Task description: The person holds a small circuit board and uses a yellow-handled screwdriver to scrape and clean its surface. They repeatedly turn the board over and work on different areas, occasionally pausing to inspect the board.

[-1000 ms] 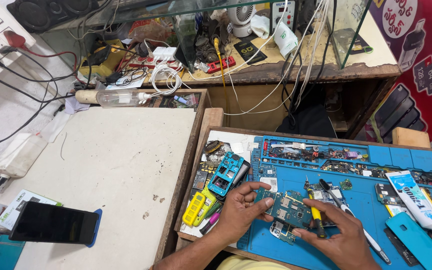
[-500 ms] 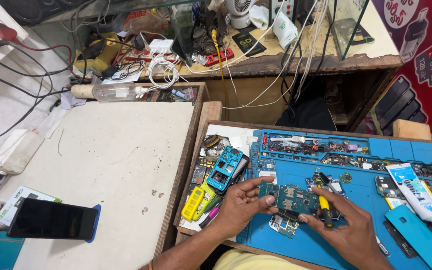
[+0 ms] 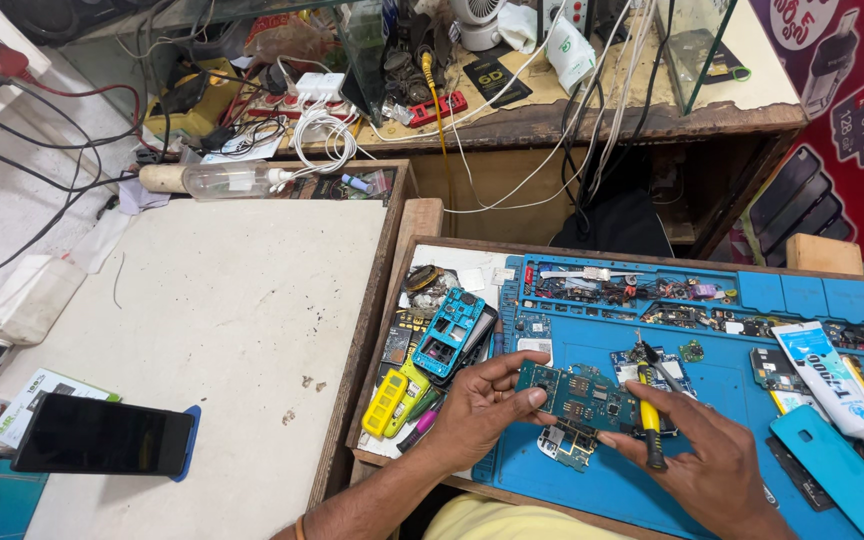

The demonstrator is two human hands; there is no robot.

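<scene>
Gripping a green circuit board, the left hand now lifts it slightly higher than before. Right hand grasps a yellow-handled screwdriver, tip touching the board, over the blue work mat.

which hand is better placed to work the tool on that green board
Right, probably. The right hand already grips the yellow-handled tool with its tip at the circuit board, while the left hand pinches the board's edge.

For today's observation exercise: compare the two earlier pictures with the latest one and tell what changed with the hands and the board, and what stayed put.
Little changed. The left hand still pinches the green circuit board by its left end, and the right hand still holds the yellow-handled screwdriver against its right end; both sit slightly higher over the blue mat. Nothing was picked up or released. The black phone stayed put.
</scene>
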